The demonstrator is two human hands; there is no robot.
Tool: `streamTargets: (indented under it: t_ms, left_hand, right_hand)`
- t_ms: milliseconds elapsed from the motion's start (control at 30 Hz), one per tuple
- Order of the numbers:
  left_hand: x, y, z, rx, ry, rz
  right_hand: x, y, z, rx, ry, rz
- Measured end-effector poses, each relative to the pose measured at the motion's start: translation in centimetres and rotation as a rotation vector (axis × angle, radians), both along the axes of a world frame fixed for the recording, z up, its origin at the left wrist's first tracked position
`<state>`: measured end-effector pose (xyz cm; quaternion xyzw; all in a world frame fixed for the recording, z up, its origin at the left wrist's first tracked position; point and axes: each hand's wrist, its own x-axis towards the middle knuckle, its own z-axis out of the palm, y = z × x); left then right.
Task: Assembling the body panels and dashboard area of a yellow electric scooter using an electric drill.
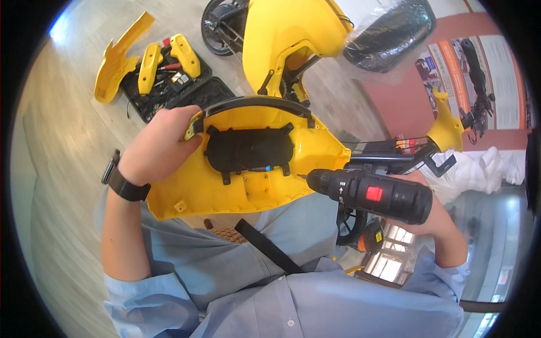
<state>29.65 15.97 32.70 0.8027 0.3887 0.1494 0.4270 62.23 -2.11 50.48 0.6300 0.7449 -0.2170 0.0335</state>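
left hand (160,149) grips yellow panel (248,169) edge | right hand (434,217) clamps drill (369,194), bit at panel

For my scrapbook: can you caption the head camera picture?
Left hand holds a yellow panel; right hand points a black drill at it.

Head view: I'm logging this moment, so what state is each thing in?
Yellow panel: off the scooter, inner side up, held at its left end.
Black module: seated on the panel.
Cordless drill: held level, bit tip at the panel's right edge.
Left hand: grip closed on the panel.
Right hand: closed around the drill.
Tool case: open on the floor.
Yellow scooter body: panels removed.
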Motion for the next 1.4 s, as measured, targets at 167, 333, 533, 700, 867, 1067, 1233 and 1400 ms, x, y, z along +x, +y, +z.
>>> streamTargets:
  t_ms: [167,333,533,700,867,1067,1233,1400]
  left_hand:
    - [-1.2,-0.6,-1.6,0.071,-0.067,-0.014]
    - [-1.8,-1.8,-1.9,0.177,-0.104,0.025]
    - [-1.5,-1.6,-1.6,0.104,-0.073,0.012]
    - [-0.8,-2.0,-2.5,0.162,-0.042,0.064]
    - [-0.8,-2.2,-3.6,0.272,-0.061,0.074]
    - [-0.8,-2.6,-4.6,0.297,-0.096,0.107]
    - [-0.7,-2.3,-5.2,0.300,-0.065,0.091]
    - [-0.6,-2.4,-5.4,0.296,-0.034,0.095]
  right_hand:
    - [-3.7,1.2,-1.1,-0.137,0.056,-0.039]
    - [-4.1,1.4,-1.5,-0.162,0.070,-0.028]
    - [-4.4,1.8,-1.6,-0.133,0.036,-0.008]
    - [-7.3,5.1,0.1,-0.274,-0.260,0.051]
    - [-8.7,6.6,0.1,-0.276,-0.463,0.237]
    - [-8.6,6.5,-0.8,-0.319,-0.487,0.208]
    - [-8.5,6.6,-1.4,-0.335,-0.445,0.166]
    - [-7.8,6.1,-2.1,-0.268,-0.409,0.149]
